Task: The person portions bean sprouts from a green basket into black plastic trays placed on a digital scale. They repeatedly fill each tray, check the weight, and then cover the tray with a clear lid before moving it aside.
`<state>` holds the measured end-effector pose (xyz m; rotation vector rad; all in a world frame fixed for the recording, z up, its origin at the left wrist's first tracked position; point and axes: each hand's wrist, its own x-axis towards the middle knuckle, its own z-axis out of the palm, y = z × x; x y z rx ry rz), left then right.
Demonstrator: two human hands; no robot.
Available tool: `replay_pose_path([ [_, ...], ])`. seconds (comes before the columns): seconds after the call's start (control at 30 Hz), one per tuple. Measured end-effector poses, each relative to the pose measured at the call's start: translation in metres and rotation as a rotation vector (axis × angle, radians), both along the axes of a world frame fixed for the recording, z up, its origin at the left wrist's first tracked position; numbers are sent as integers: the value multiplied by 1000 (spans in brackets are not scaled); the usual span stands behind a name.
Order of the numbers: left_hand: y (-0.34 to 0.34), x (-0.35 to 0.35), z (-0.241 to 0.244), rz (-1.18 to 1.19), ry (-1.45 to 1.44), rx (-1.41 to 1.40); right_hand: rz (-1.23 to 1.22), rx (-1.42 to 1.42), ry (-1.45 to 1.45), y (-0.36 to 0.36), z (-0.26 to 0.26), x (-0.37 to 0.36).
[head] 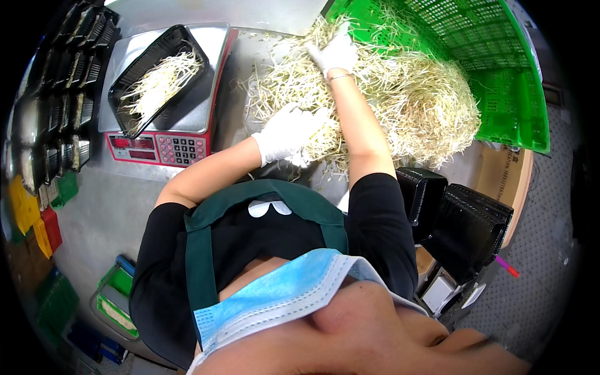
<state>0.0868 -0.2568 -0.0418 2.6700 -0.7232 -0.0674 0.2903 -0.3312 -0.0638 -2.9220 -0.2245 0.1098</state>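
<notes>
A large heap of pale bean sprouts spreads over the metal work surface. My left hand, in a white glove, rests against the near left part of the heap; its fingers are partly lost among sprouts, so its hold is unclear. Farther away, my right hand, also gloved, touches the far side of the heap with thumb and fingers apart. On the steel plate of a red digital scale at the left, a black plastic tray lies at a slant with a portion of sprouts in it.
A green perforated plastic crate stands tipped beside the heap, with loose sprouts inside. Stacked black trays holding sprouts line the far left. Empty black trays are stacked at the right, near a cardboard box.
</notes>
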Motion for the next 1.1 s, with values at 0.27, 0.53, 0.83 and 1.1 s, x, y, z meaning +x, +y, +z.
replay_pose_path([
  [0.27, 27, -41, -5, -94, -184, -105, 315, 718, 644, -83, 40, -2],
  [0.53, 38, -31, -24, 89, -333, -152, 629, 331, -137, -57, 1, -133],
  [0.83, 20, 32, -10, 224, 251, -33, 250, 601, 394, -78, 27, -117],
  [1.1, 35, -14, -76, 108, -448, -397, 597, 325, -237, -94, -25, -182],
])
